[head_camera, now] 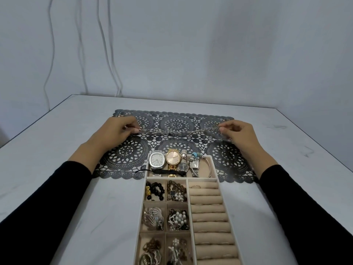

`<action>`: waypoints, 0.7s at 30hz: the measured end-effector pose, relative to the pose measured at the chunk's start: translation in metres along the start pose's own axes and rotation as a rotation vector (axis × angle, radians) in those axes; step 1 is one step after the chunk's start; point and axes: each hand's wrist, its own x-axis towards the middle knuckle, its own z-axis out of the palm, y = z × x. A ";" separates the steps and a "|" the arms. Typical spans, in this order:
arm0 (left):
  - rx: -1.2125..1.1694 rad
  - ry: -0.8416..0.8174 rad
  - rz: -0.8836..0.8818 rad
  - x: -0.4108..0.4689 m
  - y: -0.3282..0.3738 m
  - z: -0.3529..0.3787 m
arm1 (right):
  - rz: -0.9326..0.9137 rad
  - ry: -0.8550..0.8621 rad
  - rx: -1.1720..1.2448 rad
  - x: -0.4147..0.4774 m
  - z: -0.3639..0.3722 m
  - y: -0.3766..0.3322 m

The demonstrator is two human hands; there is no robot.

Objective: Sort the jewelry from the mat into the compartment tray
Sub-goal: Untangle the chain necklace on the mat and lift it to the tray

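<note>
A silver chain stretches across the mat, beyond the tray, sagging slightly in the middle. The left hand pinches one end between thumb and fingertips; the right hand pinches the other end the same way. The tray's far compartment holds watches side by side. Its small compartments on the left hold beads and pearls, and its ring rolls run down the right.
</note>
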 end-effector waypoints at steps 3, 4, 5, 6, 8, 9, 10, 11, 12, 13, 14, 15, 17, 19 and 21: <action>-0.060 0.040 -0.035 -0.006 0.005 -0.003 | 0.007 0.020 0.050 -0.007 -0.003 -0.006; -0.077 0.068 -0.051 -0.008 0.007 -0.004 | 0.006 0.032 0.061 -0.009 -0.004 -0.009; -0.096 0.096 -0.063 -0.010 0.009 -0.006 | -0.001 0.042 0.061 -0.011 -0.005 -0.012; -0.118 0.120 -0.074 -0.012 0.012 -0.008 | -0.011 0.048 0.059 -0.012 -0.006 -0.015; -0.180 0.154 -0.091 -0.016 0.020 -0.012 | -0.031 0.054 0.050 -0.015 -0.010 -0.020; -0.209 0.167 -0.096 -0.018 0.024 -0.015 | -0.037 0.058 0.046 -0.016 -0.012 -0.022; -0.231 0.176 -0.098 -0.020 0.029 -0.018 | -0.044 0.064 0.047 -0.018 -0.014 -0.025; -0.250 0.180 -0.098 -0.023 0.034 -0.021 | -0.050 0.072 0.050 -0.020 -0.015 -0.028; -0.267 0.181 -0.095 -0.025 0.038 -0.024 | -0.051 0.081 0.059 -0.022 -0.016 -0.031; -0.284 0.186 -0.091 -0.027 0.042 -0.027 | -0.055 0.087 0.073 -0.025 -0.018 -0.034; -0.297 0.195 -0.084 -0.029 0.047 -0.030 | -0.060 0.091 0.087 -0.028 -0.019 -0.037; -0.310 0.204 -0.082 -0.031 0.051 -0.033 | -0.068 0.094 0.093 -0.032 -0.021 -0.040; -0.347 0.213 -0.078 -0.036 0.059 -0.038 | -0.088 0.094 0.078 -0.038 -0.023 -0.045; -0.354 0.230 -0.070 -0.040 0.067 -0.043 | -0.107 0.090 0.064 -0.044 -0.026 -0.050; -0.344 0.244 -0.067 -0.044 0.073 -0.048 | -0.126 0.088 0.064 -0.050 -0.028 -0.055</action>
